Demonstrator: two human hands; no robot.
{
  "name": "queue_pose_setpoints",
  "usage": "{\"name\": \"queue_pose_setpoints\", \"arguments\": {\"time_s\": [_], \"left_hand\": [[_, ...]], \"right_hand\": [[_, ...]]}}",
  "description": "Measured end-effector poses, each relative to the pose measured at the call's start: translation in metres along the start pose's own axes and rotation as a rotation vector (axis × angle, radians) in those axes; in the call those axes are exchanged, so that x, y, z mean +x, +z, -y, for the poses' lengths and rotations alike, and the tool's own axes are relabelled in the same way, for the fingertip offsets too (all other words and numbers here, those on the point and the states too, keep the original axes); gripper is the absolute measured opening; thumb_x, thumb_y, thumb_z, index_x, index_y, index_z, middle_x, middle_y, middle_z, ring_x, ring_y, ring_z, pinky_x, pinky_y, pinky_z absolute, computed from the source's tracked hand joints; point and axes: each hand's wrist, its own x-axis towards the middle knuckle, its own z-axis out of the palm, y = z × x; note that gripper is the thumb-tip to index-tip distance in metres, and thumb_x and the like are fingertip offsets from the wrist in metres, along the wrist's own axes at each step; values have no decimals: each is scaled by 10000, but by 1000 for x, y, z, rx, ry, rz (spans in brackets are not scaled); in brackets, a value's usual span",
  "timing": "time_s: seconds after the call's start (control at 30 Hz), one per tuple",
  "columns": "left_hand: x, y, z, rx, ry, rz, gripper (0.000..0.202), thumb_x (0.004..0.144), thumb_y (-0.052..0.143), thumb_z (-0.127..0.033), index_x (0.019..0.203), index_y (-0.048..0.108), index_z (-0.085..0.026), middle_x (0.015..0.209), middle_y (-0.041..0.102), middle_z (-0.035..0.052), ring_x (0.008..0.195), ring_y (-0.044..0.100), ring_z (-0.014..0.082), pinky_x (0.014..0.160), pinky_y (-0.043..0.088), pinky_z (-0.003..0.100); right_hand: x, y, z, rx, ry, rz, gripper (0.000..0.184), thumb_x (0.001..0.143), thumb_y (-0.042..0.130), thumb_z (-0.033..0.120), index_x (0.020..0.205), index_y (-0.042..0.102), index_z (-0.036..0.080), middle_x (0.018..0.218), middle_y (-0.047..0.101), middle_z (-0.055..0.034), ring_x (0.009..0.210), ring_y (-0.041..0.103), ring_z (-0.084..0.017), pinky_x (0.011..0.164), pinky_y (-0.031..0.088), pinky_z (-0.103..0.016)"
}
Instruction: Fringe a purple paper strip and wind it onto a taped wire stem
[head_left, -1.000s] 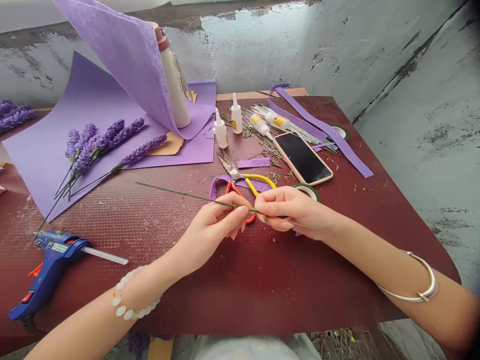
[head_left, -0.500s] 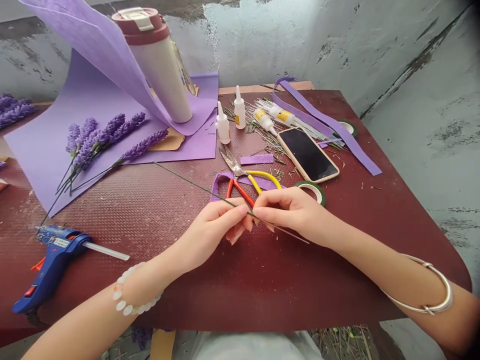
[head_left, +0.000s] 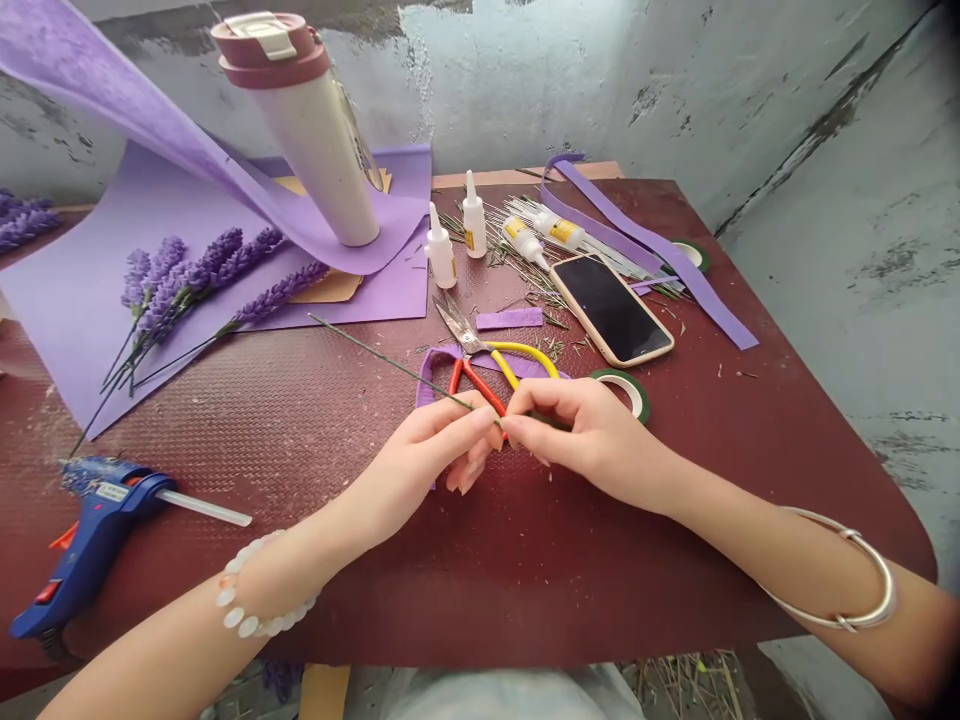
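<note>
A thin green wire stem [head_left: 382, 358] slants up to the left over the dark red table [head_left: 525, 570]. My left hand [head_left: 427, 462] pinches it between thumb and forefinger. My right hand [head_left: 585, 430] pinches the same stem just to the right, fingertips almost touching the left hand's. Behind the hands lie scissors [head_left: 480, 360] with yellow and red handles on a purple strip. A roll of green tape [head_left: 622, 385] sits just beyond my right hand.
A blue glue gun [head_left: 90, 530] lies at the left front. Finished lavender stems [head_left: 195, 285] rest on purple sheets [head_left: 60, 320]. A white tumbler [head_left: 315, 130], small glue bottles [head_left: 454, 240], a phone [head_left: 611, 308], wire pieces and purple strips [head_left: 645, 250] fill the back.
The stem's free end has swung further away and up to the left. My hands have kept their pinch; the wire's tail past my right hand no longer shows. The view tilted up slightly.
</note>
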Motion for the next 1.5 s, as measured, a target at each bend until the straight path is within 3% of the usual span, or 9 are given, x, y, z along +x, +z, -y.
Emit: {"name": "queue_pose_setpoints", "arguments": {"time_s": [0.1,0.17,0.4,0.63,0.73,0.87,0.97,1.23,1.5], "left_hand": [[2,2,-1,34,-53,-16,374,969,510,-407,684,474,-168,590,387,-55,509,393,76,525,298,240],[2,2,-1,37,-52,3,348,974,507,-395,710,476,-170,588,377,-61,516,395,75,531,300,235],[-2,0,-1,-17,-1,32,288,972,510,-340,742,510,-167,620,427,-46,558,415,84,557,313,244],[-3,-2,1,-85,-24,44,210,943,523,-303,780,537,-172,623,461,-32,560,386,99,547,285,257],[-1,0,-1,-64,-32,4,241,954,525,-342,783,541,-173,613,458,-42,544,410,92,547,297,249],[1,3,-4,52,-55,-54,337,961,518,-423,760,572,-158,583,484,-39,530,439,92,555,336,243],[1,3,-4,92,-69,-33,373,956,525,-420,699,565,-153,572,498,-30,532,448,94,554,347,242],[-2,0,-1,-15,-28,-23,323,962,491,-295,694,595,-148,599,452,-26,555,452,96,545,350,247],[-2,-1,-1,-54,32,22,262,951,494,-257,758,636,-149,636,499,-18,570,456,93,569,347,247]], "right_hand": [[-3,0,1,-384,-249,-32,137,906,589,197,772,591,169,703,588,7,622,478,-110,612,361,-246],[-4,-1,3,-422,-286,-10,144,926,576,205,791,602,166,703,597,10,619,483,-107,625,366,-244],[1,-3,4,201,128,144,264,925,617,367,763,606,160,592,507,42,524,414,-89,515,311,-229],[5,-5,-5,450,217,257,261,913,631,338,737,595,148,571,476,47,497,314,-72,517,230,-238],[4,-3,-2,346,167,157,260,898,635,336,717,571,162,574,456,49,511,332,-84,514,247,-240],[-1,1,5,-92,9,-59,209,906,599,275,726,587,168,619,479,36,570,391,-102,548,300,-242],[-3,3,6,-278,-120,-52,181,912,589,228,744,608,161,669,553,21,613,449,-104,598,337,-241],[4,-1,0,367,199,162,301,878,665,408,741,571,157,562,457,59,489,304,-69,467,217,-227],[6,-5,-4,489,293,207,291,839,721,385,747,592,140,533,358,83,488,217,-56,470,138,-233]]}}
